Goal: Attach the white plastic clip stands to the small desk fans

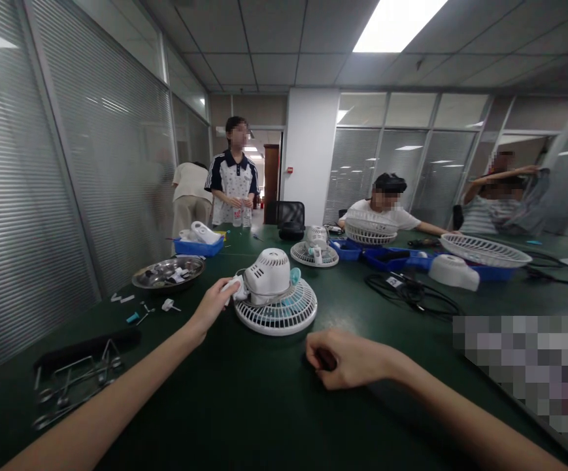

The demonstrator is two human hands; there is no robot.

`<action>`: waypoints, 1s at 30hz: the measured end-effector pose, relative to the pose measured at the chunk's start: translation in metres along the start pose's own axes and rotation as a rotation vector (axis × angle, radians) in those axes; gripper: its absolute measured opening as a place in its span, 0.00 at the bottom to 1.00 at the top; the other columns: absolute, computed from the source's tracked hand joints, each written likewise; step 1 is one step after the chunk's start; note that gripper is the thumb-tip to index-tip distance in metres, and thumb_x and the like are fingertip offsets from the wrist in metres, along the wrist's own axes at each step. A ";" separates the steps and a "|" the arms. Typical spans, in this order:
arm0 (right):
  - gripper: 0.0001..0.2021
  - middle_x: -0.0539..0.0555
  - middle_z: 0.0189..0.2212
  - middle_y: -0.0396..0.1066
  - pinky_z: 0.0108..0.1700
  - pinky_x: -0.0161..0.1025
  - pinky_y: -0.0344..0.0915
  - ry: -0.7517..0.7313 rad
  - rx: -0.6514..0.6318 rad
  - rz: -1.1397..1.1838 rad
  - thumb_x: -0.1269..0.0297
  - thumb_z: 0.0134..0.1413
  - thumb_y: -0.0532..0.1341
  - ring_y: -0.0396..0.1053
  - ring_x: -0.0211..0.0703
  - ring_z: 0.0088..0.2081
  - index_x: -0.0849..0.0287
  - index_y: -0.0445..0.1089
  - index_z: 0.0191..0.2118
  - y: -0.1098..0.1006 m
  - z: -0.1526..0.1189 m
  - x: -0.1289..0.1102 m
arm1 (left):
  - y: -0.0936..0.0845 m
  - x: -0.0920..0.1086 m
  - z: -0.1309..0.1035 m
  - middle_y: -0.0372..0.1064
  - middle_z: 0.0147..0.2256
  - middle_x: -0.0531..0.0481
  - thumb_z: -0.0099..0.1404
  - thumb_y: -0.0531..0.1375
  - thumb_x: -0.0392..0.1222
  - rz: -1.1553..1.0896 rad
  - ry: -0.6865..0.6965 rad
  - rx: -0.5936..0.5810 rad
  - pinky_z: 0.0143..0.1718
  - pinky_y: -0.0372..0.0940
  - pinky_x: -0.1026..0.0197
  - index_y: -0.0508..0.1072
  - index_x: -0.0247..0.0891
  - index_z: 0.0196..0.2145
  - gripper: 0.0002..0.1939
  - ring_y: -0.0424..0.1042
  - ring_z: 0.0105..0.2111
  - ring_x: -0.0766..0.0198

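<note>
Landmark: near fan [274, 296], flat on the green table [244, 405], grille down. Front left of it: a bundle of metal rods [104, 369], kind unclear. Front right of it: right hand [346, 360], resting on the tabletop, fingers curled; cannot tell whether they enclose anything. At the fan's left side: left hand [219, 301], grasping a white side piece [236, 288] against the motor housing [268, 271]; cannot tell whether that piece is fastened.

Progress, as judged: partial. Done: housing sits on the grille [284, 326]; light-blue plastic [289, 303], probably blades, shows between the ribs. Apparently left: parts lying loose left of the fan, namely 1 blue piece [133, 318] and 1 white knob with a shaft [168, 305]; farther left, a steel tray [191, 282] of small items. Whether all belong to this fan is unclear.

Behind the fan, slightly right: a 2nd fan [316, 252], similarly built up. Well right: 1 detached white cover [454, 272] and, beyond it, 1 loose white grille [484, 250].
</note>
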State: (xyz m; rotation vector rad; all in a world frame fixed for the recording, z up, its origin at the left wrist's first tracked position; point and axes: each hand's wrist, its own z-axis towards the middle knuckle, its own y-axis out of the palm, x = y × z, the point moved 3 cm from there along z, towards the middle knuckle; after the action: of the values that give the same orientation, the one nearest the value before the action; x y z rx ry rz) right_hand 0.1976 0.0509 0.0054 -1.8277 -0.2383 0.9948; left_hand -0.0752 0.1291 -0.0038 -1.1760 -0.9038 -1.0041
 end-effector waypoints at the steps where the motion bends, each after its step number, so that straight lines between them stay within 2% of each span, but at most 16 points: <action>1: 0.08 0.47 0.31 0.64 0.28 0.30 0.57 -0.010 0.000 -0.007 0.68 0.46 0.61 0.61 0.34 0.30 0.60 0.65 0.35 0.000 0.000 -0.001 | 0.000 0.002 -0.001 0.72 0.43 0.45 0.58 0.55 0.59 0.041 0.028 0.021 0.40 0.63 0.57 0.71 0.39 0.45 0.25 0.69 0.43 0.52; 5: 0.07 0.47 0.32 0.64 0.28 0.30 0.56 -0.031 0.000 -0.039 0.67 0.46 0.60 0.61 0.34 0.30 0.60 0.64 0.34 -0.002 -0.002 -0.005 | 0.001 0.005 -0.003 0.71 0.46 0.44 0.60 0.53 0.59 0.172 0.153 0.076 0.49 0.59 0.53 0.70 0.39 0.45 0.24 0.68 0.47 0.50; 16: 0.04 0.48 0.29 0.64 0.28 0.32 0.52 -0.023 0.093 -0.196 0.67 0.48 0.57 0.59 0.35 0.28 0.59 0.62 0.32 0.003 0.002 -0.011 | 0.006 0.015 -0.016 0.72 0.39 0.49 0.62 0.54 0.57 0.275 0.325 0.031 0.39 0.62 0.60 0.69 0.40 0.42 0.20 0.71 0.39 0.55; 22: 0.03 0.49 0.30 0.64 0.29 0.33 0.52 -0.026 0.117 -0.211 0.67 0.51 0.55 0.59 0.37 0.30 0.59 0.62 0.32 0.004 0.001 -0.011 | 0.007 0.016 -0.020 0.72 0.36 0.50 0.63 0.53 0.57 0.282 0.339 0.022 0.37 0.61 0.61 0.69 0.40 0.41 0.19 0.72 0.36 0.57; 30: 0.01 0.48 0.28 0.63 0.28 0.32 0.51 -0.073 0.156 -0.275 0.69 0.51 0.53 0.58 0.35 0.27 0.58 0.60 0.30 0.007 0.002 -0.014 | 0.008 0.015 -0.022 0.72 0.37 0.49 0.62 0.54 0.57 0.236 0.310 0.022 0.37 0.62 0.60 0.69 0.40 0.41 0.19 0.72 0.37 0.56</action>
State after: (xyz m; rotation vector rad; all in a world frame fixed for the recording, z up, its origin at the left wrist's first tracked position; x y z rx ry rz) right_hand 0.1855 0.0408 0.0072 -1.5706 -0.4323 0.8617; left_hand -0.0617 0.1055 0.0044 -1.0453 -0.5169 -0.9483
